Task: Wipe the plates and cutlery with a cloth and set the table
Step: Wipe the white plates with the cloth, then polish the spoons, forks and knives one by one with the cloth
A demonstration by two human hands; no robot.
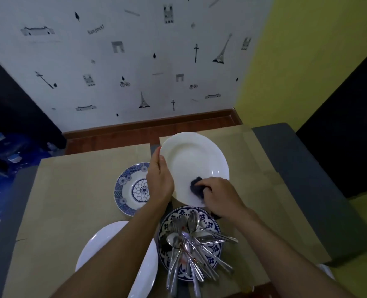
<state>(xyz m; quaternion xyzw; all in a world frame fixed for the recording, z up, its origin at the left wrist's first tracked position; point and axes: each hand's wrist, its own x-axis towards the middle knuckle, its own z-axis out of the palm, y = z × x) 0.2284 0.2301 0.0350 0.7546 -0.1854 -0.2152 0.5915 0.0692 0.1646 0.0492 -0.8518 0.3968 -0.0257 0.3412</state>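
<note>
Left hand [159, 179] clamps the tilted white plate [191, 160] by its rim. Right hand [219, 195] pinches a dark cloth [196, 186] against its face.

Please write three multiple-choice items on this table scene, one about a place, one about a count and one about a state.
1. Where does the pile of cutlery lie?
A. On the dark blue patterned plate
B. On the bare table
C. On the white plate in hand

2. How many plates are in view?
A. Two
B. Four
C. Six

3. What is happening to the raised white plate?
A. It lies flat and untouched
B. It is stacked under another plate
C. It is held tilted and wiped with a dark cloth

Answers:
1. A, the spoons and forks rest heaped on that plate.
2. B, two white ones and two blue-patterned ones show.
3. C, the left hand grips its rim while the right hand presses the cloth on it.
</note>
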